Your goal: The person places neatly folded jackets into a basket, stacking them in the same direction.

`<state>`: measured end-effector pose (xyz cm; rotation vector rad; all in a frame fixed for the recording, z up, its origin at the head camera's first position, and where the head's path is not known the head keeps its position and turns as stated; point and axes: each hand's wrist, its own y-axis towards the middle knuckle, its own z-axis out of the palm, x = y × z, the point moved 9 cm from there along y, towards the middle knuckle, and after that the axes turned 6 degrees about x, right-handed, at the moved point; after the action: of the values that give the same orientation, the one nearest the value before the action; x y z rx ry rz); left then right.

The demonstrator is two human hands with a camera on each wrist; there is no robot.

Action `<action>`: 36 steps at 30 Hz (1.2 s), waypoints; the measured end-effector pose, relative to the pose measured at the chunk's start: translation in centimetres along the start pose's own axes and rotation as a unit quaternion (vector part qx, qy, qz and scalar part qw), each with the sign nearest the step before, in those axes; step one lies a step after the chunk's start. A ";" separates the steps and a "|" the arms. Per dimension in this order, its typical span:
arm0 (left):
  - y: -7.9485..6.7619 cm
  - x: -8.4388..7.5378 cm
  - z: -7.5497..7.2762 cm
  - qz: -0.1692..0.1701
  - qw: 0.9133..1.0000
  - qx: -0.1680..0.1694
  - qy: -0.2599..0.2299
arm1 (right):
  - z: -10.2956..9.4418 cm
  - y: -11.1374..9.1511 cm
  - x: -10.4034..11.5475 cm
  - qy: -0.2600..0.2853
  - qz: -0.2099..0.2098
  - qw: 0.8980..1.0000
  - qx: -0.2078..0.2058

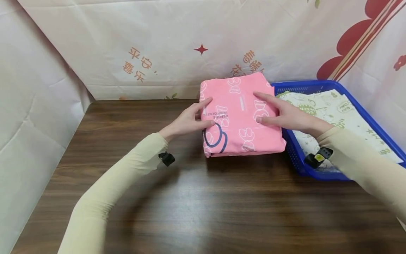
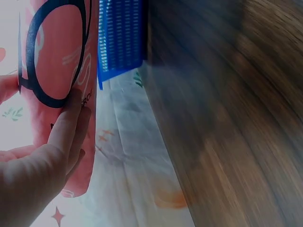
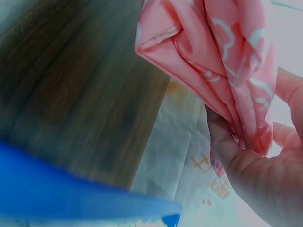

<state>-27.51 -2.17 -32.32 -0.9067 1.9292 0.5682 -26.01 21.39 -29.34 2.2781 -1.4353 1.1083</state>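
Note:
A thick folded piece of pink fabric [image 1: 239,130], printed with white outlines and dark lettering, is held up over the table's far side. My left hand [image 1: 187,121] grips its left edge, thumb and index finger on the top face. On the opposite edge, my right hand [image 1: 290,116] holds it in the same manner. In the left wrist view, fingers of the left hand [image 2: 45,153] lie on both faces of the bundle. Loose folds of the pink fabric [image 3: 189,42] show in the right wrist view, between the fingers of the right hand [image 3: 255,182].
A blue plastic basket [image 1: 330,85] stands at the right, beneath my right forearm. Inside lies white cloth [image 1: 355,125] with green print. The brown wooden table [image 1: 190,208] meets printed fabric walls [image 1: 177,21] at the back and sides.

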 end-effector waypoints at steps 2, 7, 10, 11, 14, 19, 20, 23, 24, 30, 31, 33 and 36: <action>0.5 -0.3 0.3 0.002 1.000 -0.001 -0.001 | -0.4 -0.3 -0.2 -0.006 0.006 1.000 0.005; 1.5 -1.2 1.2 0.006 1.000 0.000 -0.010 | -1.7 -1.3 -1.0 -0.025 0.032 0.999 0.010; 2.0 -1.6 1.7 0.010 1.000 -0.001 -0.028 | -2.5 -1.9 -1.4 -0.032 0.042 0.999 0.008; 2.2 -1.8 1.9 0.011 0.999 -0.001 -0.034 | -2.7 -2.1 -1.5 -0.031 0.045 0.998 0.008; 2.8 -2.3 2.5 0.018 0.999 -0.002 -0.044 | -3.3 -2.8 -2.2 -0.033 0.053 0.998 0.006; 3.7 -3.4 3.7 0.036 0.998 -0.001 -0.060 | -4.4 -4.0 -3.5 -0.040 0.071 0.997 0.008; 3.8 -3.6 3.9 0.039 0.997 0.000 -0.063 | -4.5 -4.2 -3.6 -0.040 0.074 0.996 0.010; 4.3 -4.2 4.6 0.049 0.996 0.000 -0.072 | -5.2 -5.0 -4.2 -0.038 0.082 0.996 0.010; 4.4 -4.4 4.8 0.051 0.996 0.000 -0.076 | -5.4 -5.3 -4.4 -0.037 0.085 0.996 0.010; 5.2 -5.3 6.4 0.061 0.994 0.000 -0.091 | -6.4 -6.5 -5.5 -0.031 0.089 0.996 0.000; 5.3 -5.5 6.6 0.064 0.994 -0.003 -0.093 | -6.5 -6.6 -5.7 -0.031 0.089 0.996 -0.004; 5.6 -5.7 7.2 0.068 0.993 -0.009 -0.098 | -6.8 -6.9 -6.2 -0.029 0.092 0.995 -0.008; 6.0 -6.1 8.2 0.075 0.991 -0.015 -0.108 | -7.2 -7.4 -7.2 -0.026 0.100 0.995 -0.010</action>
<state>-25.82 9.46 -30.84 -0.6912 1.8059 0.7547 -24.80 33.83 -27.97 2.2033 -1.7199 1.0890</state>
